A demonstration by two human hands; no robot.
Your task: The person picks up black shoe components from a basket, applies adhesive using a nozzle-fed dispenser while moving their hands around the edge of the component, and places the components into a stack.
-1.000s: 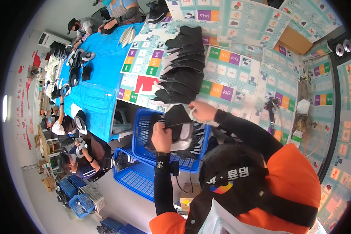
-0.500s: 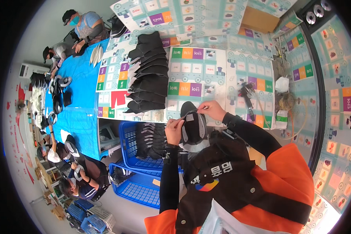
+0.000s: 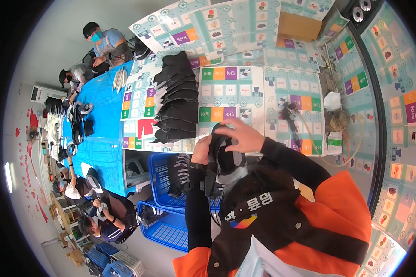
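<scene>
A black shoe upper (image 3: pixel 226 159) with a grey lining edge stands upright close to my body, at the near edge of the table. Its left side is gripped by my left hand (image 3: pixel 201 150), with the fingers partly hidden behind it. My right hand (image 3: pixel 246 135) curves over the top of the upper, fingertips on its upper rim and thumb lower down against the opening. Left of my hands, a long overlapping row of black shoe uppers (image 3: pixel 178 99) lies on the table.
A black tool with a hose (image 3: pixel 289 115) lies on the right of the patterned tabletop (image 3: pixel 231 87). Below the table's near edge are blue baskets (image 3: pixel 164 231), one holding more uppers. A blue-covered table (image 3: pixel 104 120) with co-workers (image 3: pixel 111 46) is on the left.
My right hand has gone from pinching the right edge of the upper to curling over its top. My left hand has shifted slightly left, along the upper's side. The view has tilted a little.
</scene>
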